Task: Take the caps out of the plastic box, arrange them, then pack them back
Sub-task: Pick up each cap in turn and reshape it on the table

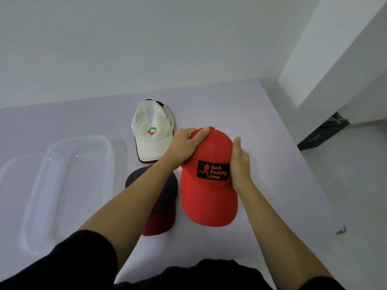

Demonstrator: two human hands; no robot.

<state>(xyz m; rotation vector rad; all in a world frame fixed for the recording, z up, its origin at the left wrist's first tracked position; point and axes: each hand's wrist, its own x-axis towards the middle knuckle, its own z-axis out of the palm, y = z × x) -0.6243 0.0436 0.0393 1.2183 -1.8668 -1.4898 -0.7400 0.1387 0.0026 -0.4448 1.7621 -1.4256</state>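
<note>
Left sleeve [62, 264] black, ending near the elbow, right sleeve [326, 284] black, only its edge showing, forearms, left hand [184, 145] and right hand [240, 164] bare, black garment [209, 273] at the waist

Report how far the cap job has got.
Done: the clear plastic box is empty; the white cap with coloured logo and dark cap with red brim lie on the table. In hand: left hand grips, right hand presses the red cap with black patch. Left: packing all three back.

A dark object [322, 130] (gold-marked) and a grey scrap [341, 230] lie right of the lilac table [261, 122].
</note>
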